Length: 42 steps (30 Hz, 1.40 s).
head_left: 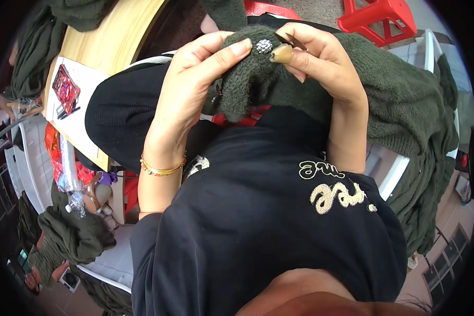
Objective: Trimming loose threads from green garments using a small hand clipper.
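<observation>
Left hand pinches a dark green knit, thumb on top, above the lap. On the knit sits a speckled button — seemingly positioned; whether fastening remains is unclear. Just beside it, the right hand — fingers curled — grips a dark, thin tool.

A pale wood-grain tabletop crosses the upper left; at upper right a red stool stands on grey floor; a dark paned frame shows lower right.
</observation>
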Each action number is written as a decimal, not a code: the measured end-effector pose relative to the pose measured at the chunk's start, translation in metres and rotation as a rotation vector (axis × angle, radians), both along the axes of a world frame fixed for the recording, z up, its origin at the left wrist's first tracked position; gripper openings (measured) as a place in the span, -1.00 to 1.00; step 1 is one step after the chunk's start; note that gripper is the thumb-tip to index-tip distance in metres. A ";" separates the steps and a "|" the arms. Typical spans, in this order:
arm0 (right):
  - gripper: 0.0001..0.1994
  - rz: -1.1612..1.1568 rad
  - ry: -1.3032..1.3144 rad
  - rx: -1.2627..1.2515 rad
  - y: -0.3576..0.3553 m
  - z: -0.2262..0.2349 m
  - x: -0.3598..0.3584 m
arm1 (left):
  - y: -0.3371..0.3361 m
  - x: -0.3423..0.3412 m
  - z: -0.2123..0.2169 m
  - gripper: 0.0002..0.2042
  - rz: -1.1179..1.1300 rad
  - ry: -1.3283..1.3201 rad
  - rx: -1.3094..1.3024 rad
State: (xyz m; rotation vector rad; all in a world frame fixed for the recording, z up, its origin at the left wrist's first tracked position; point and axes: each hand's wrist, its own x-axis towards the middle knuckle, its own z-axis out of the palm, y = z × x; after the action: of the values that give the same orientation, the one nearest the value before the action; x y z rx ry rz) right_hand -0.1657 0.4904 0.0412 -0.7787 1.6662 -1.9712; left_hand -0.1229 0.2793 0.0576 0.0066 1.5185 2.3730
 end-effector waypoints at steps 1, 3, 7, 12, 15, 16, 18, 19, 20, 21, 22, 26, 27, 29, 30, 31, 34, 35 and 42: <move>-0.71 -0.048 -0.026 0.014 0.001 -0.002 0.002 | 0.000 -0.001 0.000 -0.77 -0.011 0.010 -0.010; -0.69 -0.157 -0.089 -0.127 0.014 -0.014 0.001 | -0.002 -0.004 0.001 -0.73 -0.059 0.030 -0.052; -0.66 -0.298 -0.357 -0.581 0.045 -0.021 -0.010 | -0.020 -0.005 -0.003 -0.62 -0.045 0.070 -0.152; -0.67 -0.273 -0.355 -0.637 0.060 -0.036 -0.016 | -0.025 0.005 -0.001 -0.71 -0.001 0.060 -0.080; -0.68 -0.283 -0.391 -0.618 0.060 -0.033 -0.012 | -0.021 0.003 0.000 -0.75 -0.014 0.090 -0.130; -0.68 -0.285 -0.391 -0.621 0.058 -0.032 -0.011 | -0.021 0.003 0.000 -0.75 -0.034 0.076 -0.156; -0.71 -0.271 -0.393 -0.563 0.054 -0.030 -0.011 | -0.019 0.004 0.001 -0.75 -0.027 0.089 -0.167; -0.73 -0.289 -0.388 -0.552 0.054 -0.031 -0.012 | -0.019 0.004 -0.001 -0.75 -0.018 0.132 -0.180; -0.73 -0.289 -0.388 -0.553 0.054 -0.031 -0.012 | -0.019 0.004 -0.002 -0.74 -0.009 0.174 -0.192; -0.76 -0.285 -0.381 -0.558 0.054 -0.032 -0.012 | -0.019 0.003 0.000 -0.74 -0.009 0.174 -0.193; -0.78 -0.276 -0.378 -0.564 0.054 -0.032 -0.012 | -0.020 0.003 0.002 -0.71 -0.033 0.152 -0.185; -0.82 -0.406 -0.322 -0.676 0.081 -0.028 -0.020 | -0.027 0.001 -0.002 -0.69 -0.097 0.146 -0.225; -0.82 -0.418 -0.325 -0.658 0.087 -0.024 -0.018 | -0.026 0.002 -0.001 -0.67 -0.136 0.086 -0.180; -0.80 -0.368 -0.328 -0.668 0.089 -0.022 -0.019 | -0.024 0.002 -0.006 -0.67 -0.107 0.124 -0.213; -0.80 -0.370 -0.321 -0.669 0.087 -0.024 -0.018 | -0.022 0.003 -0.008 -0.67 -0.079 0.158 -0.247; -0.78 -0.375 -0.325 -0.659 0.083 -0.025 -0.014 | -0.020 0.003 -0.006 -0.66 -0.097 0.101 -0.198; -0.65 -0.382 -0.342 -0.619 0.064 -0.019 -0.004 | -0.015 0.000 -0.001 -0.62 -0.158 0.162 -0.275; -0.65 -0.376 -0.345 -0.625 0.059 -0.017 -0.003 | -0.013 -0.001 -0.002 -0.65 -0.156 0.157 -0.252; -0.80 -0.412 -0.417 -0.517 0.033 0.010 0.007 | 0.006 -0.005 0.000 -0.74 -0.021 0.212 -0.182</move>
State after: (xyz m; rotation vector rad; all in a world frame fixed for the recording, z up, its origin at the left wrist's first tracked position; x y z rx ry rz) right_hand -0.1586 0.5236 0.0509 -0.1470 1.1421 -2.6789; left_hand -0.1275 0.2848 0.0572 0.2374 1.8163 2.2684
